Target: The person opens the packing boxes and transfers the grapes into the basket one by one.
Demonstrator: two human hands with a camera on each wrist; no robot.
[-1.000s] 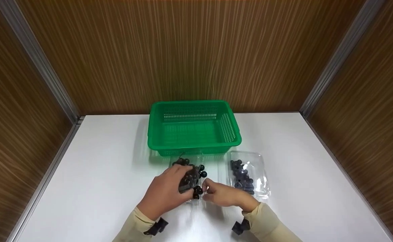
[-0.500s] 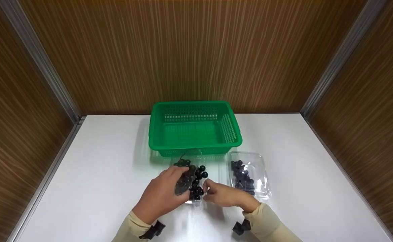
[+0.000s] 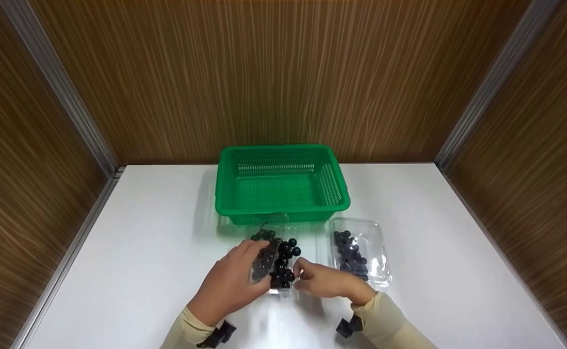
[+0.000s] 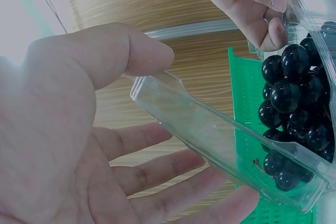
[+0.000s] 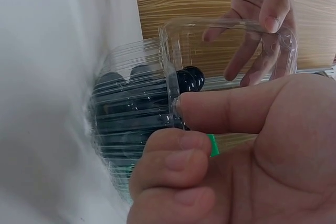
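Note:
A clear plastic clamshell box (image 5: 131,103) of dark round grapes (image 3: 284,264) lies in front of the green basket, its lid (image 4: 205,124) raised at a slant. My left hand (image 3: 230,283) holds the lid by its free edge, thumb on one side and spread fingers along the other. On the box's right side, my right hand (image 3: 324,280) pinches the rim between thumb and curled fingers. In the left wrist view the grapes lie uncovered beside the lid, with a thin stem showing. From the head, my left hand hides part of the lid.
Behind the box stands a green perforated basket (image 3: 282,213), with nothing in it. To the right, a second clear plastic box (image 3: 373,242) with dark grapes sits on the white table (image 3: 152,232). Wood-patterned panels (image 3: 283,72) enclose the back and sides.
My left hand has drawn the lid up and to the left, so more grapes show. My right hand stays at the box's rim.

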